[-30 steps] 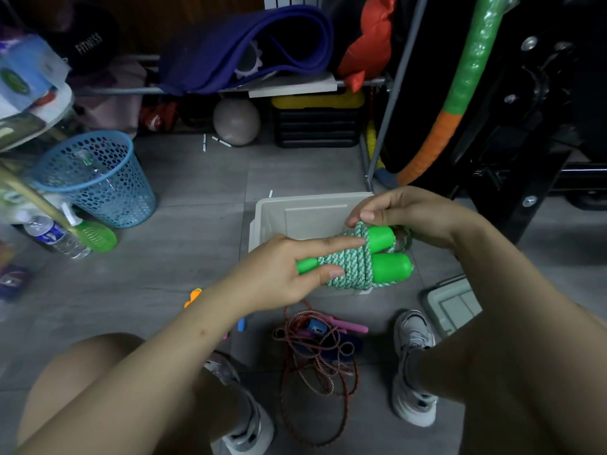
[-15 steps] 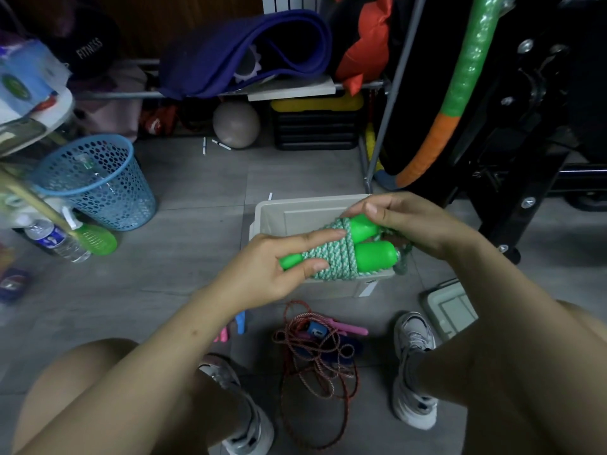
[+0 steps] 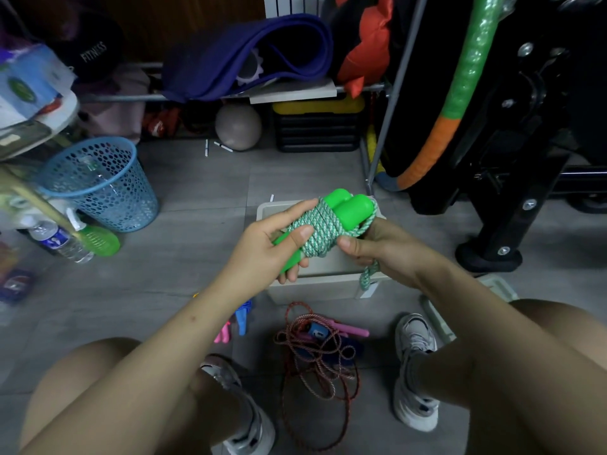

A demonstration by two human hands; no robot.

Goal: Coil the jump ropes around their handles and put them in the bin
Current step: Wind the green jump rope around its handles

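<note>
A green jump rope (image 3: 323, 224) is coiled around its two green handles, which point up and away. My left hand (image 3: 272, 247) grips the lower part of the handles, thumb pressed on the coils. My right hand (image 3: 377, 247) holds the coil's right side, and a short rope end dangles below it. Both hands are above the beige bin (image 3: 315, 284) on the floor. A second rope, red and loose, (image 3: 315, 359) lies tangled between my feet with blue and pink handles (image 3: 348, 330).
A blue mesh basket (image 3: 98, 185) stands at the left beside a water bottle (image 3: 62, 241). A rack leg (image 3: 391, 103) and black exercise equipment (image 3: 512, 159) stand at the right. A bin lid (image 3: 460, 310) lies by my right shoe. Small pink and blue items (image 3: 235, 323) rest by my left knee.
The bundle has turned so the handles point up and away. My right hand has moved from on top of the handles to below the coil on its right side.
</note>
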